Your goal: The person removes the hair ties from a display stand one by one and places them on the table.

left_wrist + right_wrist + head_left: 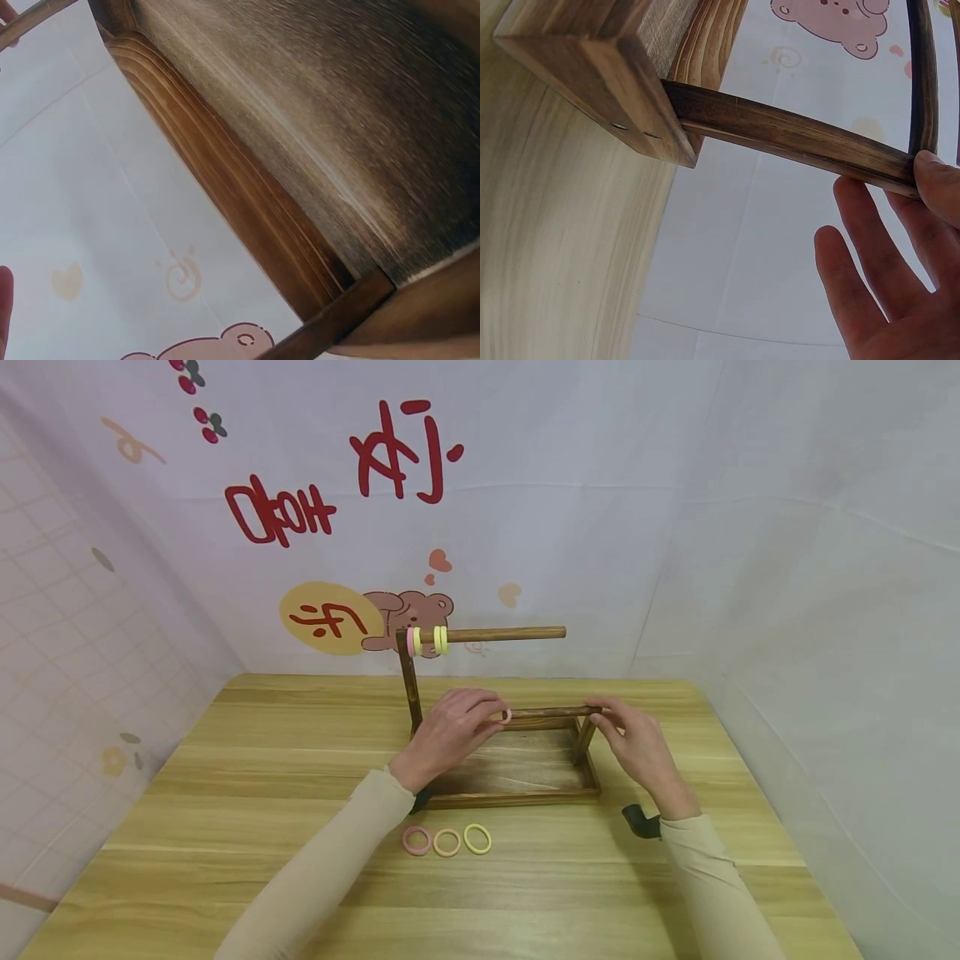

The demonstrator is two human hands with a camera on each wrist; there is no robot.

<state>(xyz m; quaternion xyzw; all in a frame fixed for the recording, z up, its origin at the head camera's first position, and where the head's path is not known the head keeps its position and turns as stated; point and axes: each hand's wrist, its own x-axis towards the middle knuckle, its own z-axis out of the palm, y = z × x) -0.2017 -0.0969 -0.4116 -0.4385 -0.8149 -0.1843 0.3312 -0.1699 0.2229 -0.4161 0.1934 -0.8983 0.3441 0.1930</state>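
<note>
At the left end of the lower bar [555, 712] of a dark wooden rack [517, 797], my left hand [457, 720] pinches a small pale pink ring [508, 716]. The ring sits right at the bar's tip. My right hand [641, 747] grips the bar's other end, where it joins the short post [795, 135]. In the right wrist view the thumb [939, 184] presses on that corner, with fingers below. The upper bar [510, 634] carries a pink ring [410, 642] and several yellow rings [441, 640] near its left post. The left wrist view shows the rack's tray [300, 127].
On the table [285, 860] before the rack lie a pink ring [406, 840], a peach ring [447, 854] and a yellow ring [487, 838] in a row. A black bent piece [640, 821] shows beside my right wrist. A printed white cloth [585, 527] hangs behind the table.
</note>
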